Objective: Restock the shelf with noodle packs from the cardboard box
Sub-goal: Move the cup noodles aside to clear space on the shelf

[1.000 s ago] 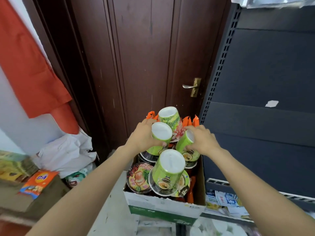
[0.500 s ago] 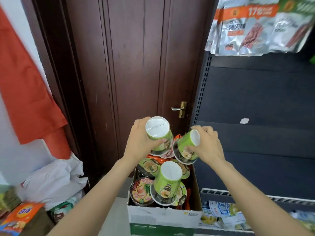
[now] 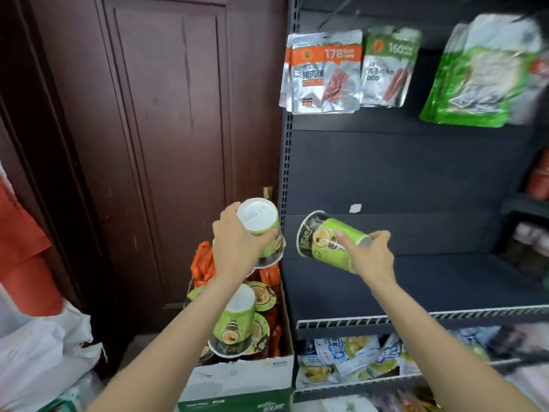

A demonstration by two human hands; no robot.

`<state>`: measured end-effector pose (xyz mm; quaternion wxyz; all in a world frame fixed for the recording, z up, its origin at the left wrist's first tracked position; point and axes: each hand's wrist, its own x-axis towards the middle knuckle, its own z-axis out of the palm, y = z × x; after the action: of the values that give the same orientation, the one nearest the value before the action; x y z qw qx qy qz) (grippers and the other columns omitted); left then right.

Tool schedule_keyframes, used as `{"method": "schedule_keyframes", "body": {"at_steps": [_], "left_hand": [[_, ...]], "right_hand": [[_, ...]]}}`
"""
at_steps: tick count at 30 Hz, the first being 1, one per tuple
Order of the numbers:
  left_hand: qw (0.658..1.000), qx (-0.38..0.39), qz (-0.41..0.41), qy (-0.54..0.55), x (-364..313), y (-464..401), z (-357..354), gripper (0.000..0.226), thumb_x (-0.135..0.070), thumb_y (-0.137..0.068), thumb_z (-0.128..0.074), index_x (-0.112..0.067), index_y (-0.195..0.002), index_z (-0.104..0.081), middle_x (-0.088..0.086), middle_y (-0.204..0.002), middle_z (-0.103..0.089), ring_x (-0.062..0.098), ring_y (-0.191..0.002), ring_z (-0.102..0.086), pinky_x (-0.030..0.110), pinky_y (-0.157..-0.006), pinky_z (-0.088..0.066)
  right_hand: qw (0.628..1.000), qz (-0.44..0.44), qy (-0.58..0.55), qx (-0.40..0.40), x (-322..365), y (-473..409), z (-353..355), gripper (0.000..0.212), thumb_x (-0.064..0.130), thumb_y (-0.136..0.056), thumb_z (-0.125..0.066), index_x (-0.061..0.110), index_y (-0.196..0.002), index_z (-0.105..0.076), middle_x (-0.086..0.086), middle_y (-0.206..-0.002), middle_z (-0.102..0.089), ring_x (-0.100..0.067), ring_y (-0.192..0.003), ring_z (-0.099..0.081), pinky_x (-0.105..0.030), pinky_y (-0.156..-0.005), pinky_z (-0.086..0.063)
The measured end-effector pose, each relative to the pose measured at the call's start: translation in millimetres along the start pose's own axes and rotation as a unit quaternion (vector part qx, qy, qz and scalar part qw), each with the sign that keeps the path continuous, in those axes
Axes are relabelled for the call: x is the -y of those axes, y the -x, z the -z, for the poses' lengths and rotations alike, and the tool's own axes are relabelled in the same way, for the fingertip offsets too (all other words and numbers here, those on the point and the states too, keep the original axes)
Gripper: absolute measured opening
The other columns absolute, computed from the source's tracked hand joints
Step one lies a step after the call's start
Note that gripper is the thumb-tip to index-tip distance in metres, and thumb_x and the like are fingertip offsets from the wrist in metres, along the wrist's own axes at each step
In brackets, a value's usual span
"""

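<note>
Left hand [image 3: 237,248] clamped on a tapered green cup [image 3: 263,230], white base up, above the cardboard box [image 3: 237,374]. Right hand [image 3: 370,257] clamped on a 2nd glossy cup [image 3: 329,245], tipped sideways, dark lid facing left, before the dark metal shelf [image 3: 416,281]. Both cups higher than 0.5 s ago; right one now clear of the box, over the shelf.

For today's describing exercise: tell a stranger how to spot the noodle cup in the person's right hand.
Start at the dark metal shelf unit right of the brown wooden door. In front of its bare middle shelf, the right hand holds a green paper noodle cup. Unlike the upside-down cup in the left hand, it lies sideways, dark lid facing left.
</note>
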<state>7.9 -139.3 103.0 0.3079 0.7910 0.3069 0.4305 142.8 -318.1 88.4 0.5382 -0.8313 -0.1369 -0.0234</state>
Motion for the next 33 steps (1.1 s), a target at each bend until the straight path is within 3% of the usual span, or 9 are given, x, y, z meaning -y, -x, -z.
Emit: {"method": "schedule_keyframes", "body": {"at_steps": [5, 8, 13, 15, 17, 19, 22, 25, 33], "left_hand": [[0.996, 0.076, -0.017, -0.036, -42, 15, -66, 0.079, -0.052, -0.065, -0.075, -0.026, -0.133, -0.044, -0.001, -0.129, -0.050, 0.027, -0.122, -0.042, 0.036, -0.087, -0.040], [0.997, 0.070, 0.005, -0.044, -73, 26, -110, 0.072, -0.053, -0.063, -0.075, -0.028, -0.125, -0.049, -0.001, -0.122, -0.053, 0.028, -0.116, -0.043, 0.034, -0.082, -0.039], [0.998, 0.040, 0.026, -0.050, -133, 48, -181, 0.075, -0.051, -0.062, -0.077, -0.025, -0.125, -0.046, -0.001, -0.125, -0.050, 0.028, -0.118, -0.040, 0.038, -0.082, -0.041], [0.999, 0.034, 0.031, -0.029, -158, 56, -208, 0.076, -0.049, -0.065, -0.078, -0.025, -0.128, -0.043, -0.002, -0.127, -0.048, 0.026, -0.122, -0.037, 0.037, -0.082, -0.040], [0.999, 0.038, 0.031, -0.016, -181, 61, -234, 0.077, -0.048, -0.066, -0.078, -0.024, -0.129, -0.041, -0.001, -0.128, -0.047, 0.025, -0.124, -0.037, 0.037, -0.083, -0.040], [0.998, 0.059, 0.026, -0.004, -198, 64, -262, 0.078, -0.048, -0.066, -0.078, -0.022, -0.130, -0.041, -0.001, -0.128, -0.047, 0.023, -0.123, -0.037, 0.038, -0.086, -0.040], [0.996, 0.089, 0.014, -0.007, -217, 63, -307, 0.085, -0.050, -0.068, -0.076, -0.020, -0.136, -0.035, 0.001, -0.133, -0.043, 0.023, -0.126, -0.035, 0.040, -0.089, -0.040], [0.993, 0.119, 0.003, -0.021, -231, 55, -352, 0.089, -0.052, -0.069, -0.074, -0.022, -0.141, -0.031, 0.001, -0.138, -0.038, 0.022, -0.130, -0.031, 0.040, -0.090, -0.040], [0.985, 0.171, -0.021, -0.018, -255, 16, -482, 0.081, -0.053, -0.064, -0.076, -0.026, -0.132, -0.041, 0.000, -0.127, -0.045, 0.022, -0.121, -0.037, 0.036, -0.078, -0.038]], "right_hand": [[0.987, -0.078, -0.130, 0.049, -36, -32, 49, 0.070, 0.063, -0.072, -0.065, 0.013, -0.114, -0.039, -0.011, -0.108, -0.056, -0.029, -0.099, -0.060, -0.045, -0.074, -0.058], [0.978, -0.096, -0.131, 0.131, -64, -56, 89, 0.068, 0.066, -0.071, -0.064, 0.013, -0.113, -0.053, -0.014, -0.107, -0.064, -0.028, -0.097, -0.065, -0.037, -0.066, -0.059], [0.969, -0.069, -0.070, 0.225, -105, -92, 161, 0.051, 0.052, -0.079, -0.065, 0.003, -0.094, -0.061, -0.009, -0.097, -0.071, -0.019, -0.093, -0.067, -0.034, -0.083, -0.054], [0.963, -0.063, -0.074, 0.250, -120, -108, 183, 0.060, 0.055, -0.072, -0.068, 0.001, -0.099, -0.062, -0.009, -0.099, -0.071, -0.017, -0.093, -0.068, -0.034, -0.086, -0.055], [0.962, -0.075, -0.098, 0.243, -136, -126, 202, 0.073, 0.052, -0.069, -0.073, 0.007, -0.121, -0.047, -0.006, -0.108, -0.067, -0.015, -0.092, -0.067, -0.032, -0.079, -0.057], [0.962, -0.073, -0.110, 0.239, -151, -144, 217, 0.092, 0.043, -0.071, -0.077, 0.029, -0.141, -0.018, 0.003, -0.116, -0.061, -0.014, -0.095, -0.066, -0.034, -0.074, -0.058], [0.968, -0.040, -0.099, 0.227, -173, -178, 231, 0.121, 0.036, -0.069, -0.081, 0.048, -0.141, 0.016, 0.012, -0.120, -0.058, -0.013, -0.102, -0.063, -0.039, -0.085, -0.055], [0.982, 0.008, -0.070, 0.177, -196, -213, 245, 0.123, 0.030, -0.067, -0.083, 0.049, -0.141, 0.013, 0.012, -0.122, -0.056, -0.014, -0.106, -0.059, -0.037, -0.095, -0.047], [0.996, 0.041, 0.000, 0.083, -249, -327, 268, 0.105, 0.015, -0.058, -0.088, 0.026, -0.131, -0.013, 0.005, -0.115, -0.051, -0.017, -0.098, -0.056, -0.026, -0.080, -0.043]]}}
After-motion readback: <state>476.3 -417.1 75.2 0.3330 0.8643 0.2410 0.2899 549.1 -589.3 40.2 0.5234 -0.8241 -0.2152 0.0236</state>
